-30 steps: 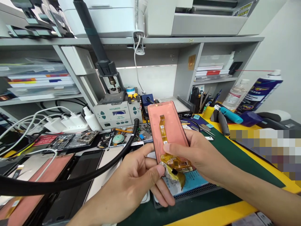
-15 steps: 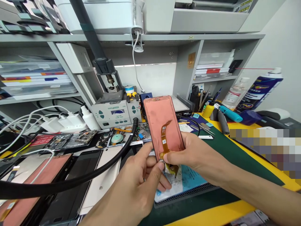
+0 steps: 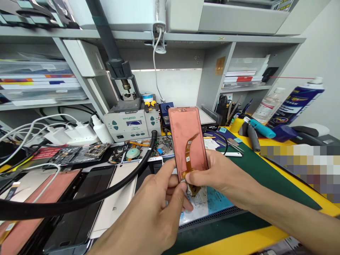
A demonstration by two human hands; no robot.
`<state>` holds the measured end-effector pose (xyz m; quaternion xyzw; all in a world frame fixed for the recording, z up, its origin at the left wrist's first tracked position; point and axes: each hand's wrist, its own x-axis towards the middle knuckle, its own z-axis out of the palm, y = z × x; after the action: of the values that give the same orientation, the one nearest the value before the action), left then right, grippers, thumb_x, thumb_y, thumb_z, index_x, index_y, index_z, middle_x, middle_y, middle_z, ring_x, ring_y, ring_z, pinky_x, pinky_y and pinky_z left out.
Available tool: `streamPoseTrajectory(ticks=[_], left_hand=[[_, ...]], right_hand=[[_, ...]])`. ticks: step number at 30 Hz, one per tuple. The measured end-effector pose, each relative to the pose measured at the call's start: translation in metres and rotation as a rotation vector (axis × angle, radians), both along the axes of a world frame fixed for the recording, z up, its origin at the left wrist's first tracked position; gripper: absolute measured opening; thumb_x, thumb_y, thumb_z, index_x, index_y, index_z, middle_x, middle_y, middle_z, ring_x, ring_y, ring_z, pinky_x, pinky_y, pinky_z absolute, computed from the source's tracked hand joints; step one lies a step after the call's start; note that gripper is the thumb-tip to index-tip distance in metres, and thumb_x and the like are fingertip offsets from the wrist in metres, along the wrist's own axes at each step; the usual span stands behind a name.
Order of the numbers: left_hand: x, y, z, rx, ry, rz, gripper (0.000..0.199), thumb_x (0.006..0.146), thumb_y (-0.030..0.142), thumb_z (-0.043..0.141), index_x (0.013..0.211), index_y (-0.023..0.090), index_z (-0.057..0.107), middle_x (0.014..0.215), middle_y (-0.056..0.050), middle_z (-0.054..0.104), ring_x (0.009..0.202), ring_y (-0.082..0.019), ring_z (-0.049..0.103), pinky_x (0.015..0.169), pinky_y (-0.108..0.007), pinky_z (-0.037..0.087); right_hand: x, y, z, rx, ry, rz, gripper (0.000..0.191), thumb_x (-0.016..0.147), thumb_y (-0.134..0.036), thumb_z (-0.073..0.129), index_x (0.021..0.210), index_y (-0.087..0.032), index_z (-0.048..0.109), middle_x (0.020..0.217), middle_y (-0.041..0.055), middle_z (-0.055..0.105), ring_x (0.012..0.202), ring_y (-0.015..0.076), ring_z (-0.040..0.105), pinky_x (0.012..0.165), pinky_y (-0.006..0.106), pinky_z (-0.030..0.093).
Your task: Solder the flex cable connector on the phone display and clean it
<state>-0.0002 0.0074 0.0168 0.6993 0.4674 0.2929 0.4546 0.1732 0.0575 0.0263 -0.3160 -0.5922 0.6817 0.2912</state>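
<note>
A phone screen (image 3: 183,131), its copper-pink back facing me, is held nearly upright between both hands. A thin orange flex cable (image 3: 188,156) runs up the middle of that back, its free end curving to the right. My left hand (image 3: 164,202) is closed on the lower left corner, thumb and fingers pinching near the bottom edge. My right hand (image 3: 212,171) grips the right side, with its thumb pressed over the base of the cable. Crumpled gold and silvery material (image 3: 193,190) hangs at the bottom edge, partly hidden by the fingers.
A blue-and-white work pad (image 3: 215,202) lies below the hands on a green mat (image 3: 255,177). A black hose (image 3: 106,202) arcs across the left, over several phones. Behind stand a grey soldering or hot-air station (image 3: 127,124) and circuit boards (image 3: 162,145). Tools and a spray can (image 3: 297,102) are at right.
The phone screen stands slightly more upright and sits a little further right in view. Both hands keep the same hold. The camera view has shifted slightly.
</note>
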Motion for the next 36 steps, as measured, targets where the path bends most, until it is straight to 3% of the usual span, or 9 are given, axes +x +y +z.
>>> streamPoseTrajectory(ticks=[5, 9, 16, 22, 36], left_hand=[[-0.002, -0.001, -0.003, -0.025, -0.009, 0.026, 0.027, 0.101, 0.040, 0.038, 0.125, 0.029, 0.046, 0.084, 0.002, 0.069, 0.080, -0.014, 0.067, 0.073, -0.025, 0.051], [-0.001, -0.002, -0.005, -0.053, -0.026, 0.013, 0.030, 0.101, 0.041, 0.039, 0.127, 0.029, 0.046, 0.085, 0.001, 0.070, 0.081, -0.016, 0.067, 0.073, -0.027, 0.051], [0.000, 0.004, 0.003, -0.174, -0.289, -0.019, 0.040, 0.099, 0.039, 0.045, 0.135, 0.021, 0.040, 0.079, -0.003, 0.070, 0.073, -0.018, 0.071, 0.068, -0.029, 0.055], [-0.003, 0.005, 0.010, -0.235, -0.421, -0.071, 0.050, 0.098, 0.035, 0.051, 0.141, 0.017, 0.034, 0.076, -0.006, 0.073, 0.070, -0.020, 0.074, 0.064, -0.028, 0.055], [-0.006, 0.008, 0.013, -0.276, -0.417, -0.123, 0.059, 0.097, 0.035, 0.053, 0.148, 0.018, 0.029, 0.079, -0.009, 0.075, 0.072, -0.023, 0.074, 0.067, -0.030, 0.054]], right_hand=[[-0.001, 0.001, 0.000, 0.008, -0.008, 0.042, 0.006, 0.076, -0.012, 0.055, 0.076, -0.015, 0.060, 0.059, -0.0015, 0.057, 0.058, 0.0129, 0.052, 0.057, 0.024, 0.036], [0.001, 0.002, -0.002, 0.048, -0.103, -0.024, 0.003, 0.077, -0.015, 0.056, 0.076, -0.015, 0.059, 0.063, -0.0017, 0.055, 0.057, 0.0110, 0.045, 0.054, 0.023, 0.033], [0.006, 0.004, 0.002, 0.051, -0.064, -0.051, 0.002, 0.077, -0.018, 0.058, 0.077, -0.016, 0.059, 0.067, -0.0025, 0.052, 0.060, 0.0105, 0.042, 0.055, 0.023, 0.035], [0.013, 0.007, 0.010, 0.043, 0.038, -0.003, 0.009, 0.068, -0.014, 0.061, 0.076, -0.014, 0.057, 0.065, -0.0038, 0.047, 0.055, 0.0081, 0.036, 0.050, 0.021, 0.030], [0.018, 0.011, 0.007, 0.105, -0.009, 0.007, 0.008, 0.066, -0.013, 0.059, 0.071, -0.016, 0.054, 0.061, -0.0054, 0.044, 0.052, 0.0075, 0.035, 0.047, 0.021, 0.026]])
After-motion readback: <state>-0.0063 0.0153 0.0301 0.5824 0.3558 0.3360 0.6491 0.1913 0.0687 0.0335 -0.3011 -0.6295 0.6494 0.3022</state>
